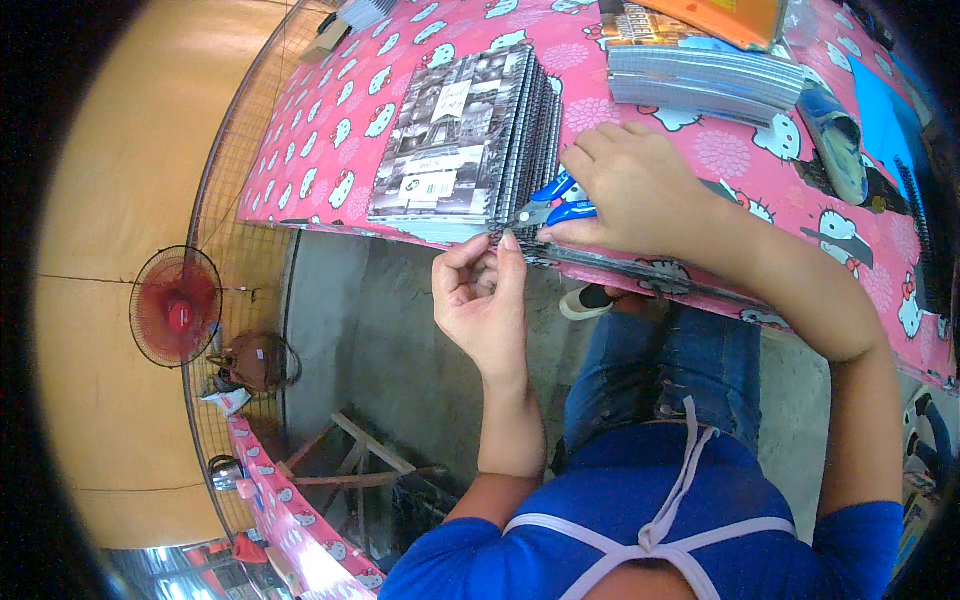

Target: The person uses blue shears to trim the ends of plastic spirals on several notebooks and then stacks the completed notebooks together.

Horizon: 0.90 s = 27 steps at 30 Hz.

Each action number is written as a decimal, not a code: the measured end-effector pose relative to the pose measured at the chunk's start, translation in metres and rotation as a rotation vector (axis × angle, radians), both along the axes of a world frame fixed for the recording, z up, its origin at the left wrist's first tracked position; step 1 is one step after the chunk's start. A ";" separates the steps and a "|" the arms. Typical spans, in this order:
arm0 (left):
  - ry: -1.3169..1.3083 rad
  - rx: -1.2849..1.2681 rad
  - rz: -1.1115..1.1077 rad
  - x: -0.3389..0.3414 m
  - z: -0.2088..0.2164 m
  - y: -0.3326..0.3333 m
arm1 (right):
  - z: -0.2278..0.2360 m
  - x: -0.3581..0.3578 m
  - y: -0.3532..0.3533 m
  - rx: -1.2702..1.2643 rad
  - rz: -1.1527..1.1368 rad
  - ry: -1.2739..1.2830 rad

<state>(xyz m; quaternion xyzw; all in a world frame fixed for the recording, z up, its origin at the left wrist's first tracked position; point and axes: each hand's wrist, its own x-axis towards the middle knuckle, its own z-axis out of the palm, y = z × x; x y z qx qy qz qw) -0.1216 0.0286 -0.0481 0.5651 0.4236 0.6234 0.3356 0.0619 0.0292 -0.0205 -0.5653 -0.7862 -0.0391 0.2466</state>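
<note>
Nearest me, the left hand (484,300) hangs just off the front edge of the table (318,155), thumb and forefinger narrow; I can't tell whether they pinch anything. Above that edge, the right hand (640,190) is wrapped round the pliers (571,211), whose nose meets the near right corner of the notebooks (445,135). These lie stacked at the front edge. Their coils (541,125) already line the right side; I judge work underway at that corner, but how many notebooks remain I can't tell. Toward the far edge sit books (700,82).
</note>
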 end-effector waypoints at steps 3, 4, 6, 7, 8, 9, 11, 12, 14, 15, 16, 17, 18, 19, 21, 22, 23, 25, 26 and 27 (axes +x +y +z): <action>-0.031 -0.015 -0.003 -0.001 -0.001 0.001 | 0.002 0.002 -0.003 0.171 -0.030 -0.031; -0.036 -0.011 0.000 -0.001 -0.001 0.000 | 0.001 0.003 -0.002 0.197 -0.030 -0.037; -0.040 0.011 0.015 0.000 -0.003 0.001 | -0.001 0.007 0.001 0.250 -0.037 -0.054; -0.042 0.023 0.022 0.000 -0.003 0.002 | -0.001 0.006 0.001 0.231 -0.029 -0.053; -0.046 0.027 0.010 0.000 -0.003 0.002 | -0.001 0.004 0.003 0.212 -0.017 -0.051; -0.050 0.032 -0.001 0.000 -0.003 0.002 | -0.002 0.004 0.003 0.193 -0.004 -0.048; -0.057 0.027 -0.009 0.000 -0.002 0.002 | 0.001 0.006 0.000 0.176 -0.008 -0.029; -0.060 0.018 -0.006 0.001 -0.002 0.002 | 0.002 0.006 0.000 0.168 -0.007 -0.019; -0.070 0.010 -0.003 0.001 -0.002 0.002 | -0.001 0.005 -0.001 0.210 -0.026 -0.051; -0.076 0.010 -0.002 0.000 -0.004 0.002 | -0.002 0.005 -0.001 0.230 -0.038 -0.067; -0.081 0.011 -0.003 0.000 -0.005 0.002 | -0.003 0.003 0.001 0.214 -0.025 -0.051; -0.069 0.019 0.008 0.000 -0.005 0.002 | -0.003 0.000 0.003 0.196 -0.013 -0.034; -0.057 0.027 0.019 0.001 -0.004 0.003 | -0.003 -0.002 0.004 0.178 -0.001 -0.017; -0.044 0.035 0.029 0.001 -0.004 0.003 | -0.003 -0.001 0.003 0.094 -0.006 0.002; -0.023 0.058 0.012 0.001 -0.005 0.005 | 0.002 0.000 0.001 -0.071 -0.015 0.037; -0.013 0.070 0.003 0.000 -0.005 0.006 | 0.003 0.000 0.002 -0.137 -0.019 0.022; -0.043 0.031 -0.018 -0.002 -0.005 0.006 | 0.005 0.000 0.004 -0.204 -0.020 0.007; -0.103 -0.046 -0.059 -0.007 -0.006 0.005 | 0.009 0.000 0.004 -0.275 -0.028 -0.020; -0.119 -0.046 -0.055 -0.007 -0.006 0.005 | 0.009 0.001 0.002 -0.280 -0.038 -0.031; -0.135 -0.046 -0.050 -0.007 -0.006 0.005 | 0.009 0.002 0.000 -0.286 -0.049 -0.041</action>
